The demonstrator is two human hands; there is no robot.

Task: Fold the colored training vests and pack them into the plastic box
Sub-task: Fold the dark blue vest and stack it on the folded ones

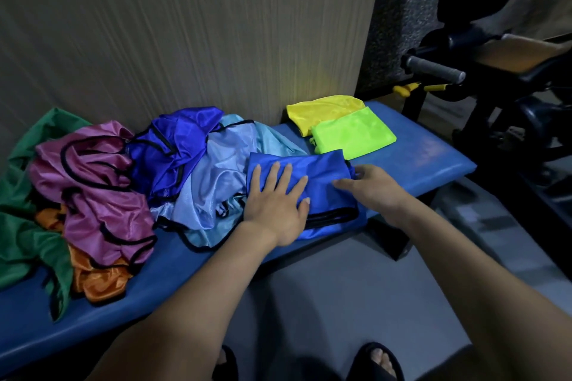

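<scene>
Nothing for you to read here: no lettering, label, brand, number or sign shows on any vest, the bench, the wall or the gym gear at upper right.

Heaped vests (pixel 102 195) crowd the bench's (pixel 439 151) left; its right end looks bare, with gym equipment (pixel 495 77) beyond.

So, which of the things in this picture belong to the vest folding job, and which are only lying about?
Belong to the job:
- folded royal blue mesh vest, under the left hand and right hand
- folded yellow vest and folded lime green vest
- unfolded pile: pink satin vest, dark blue vest, light blue vest, orange vest, green vest

Only lying about:
- blue padded bench
- black exercise machine

No plastic box is visible.
</scene>
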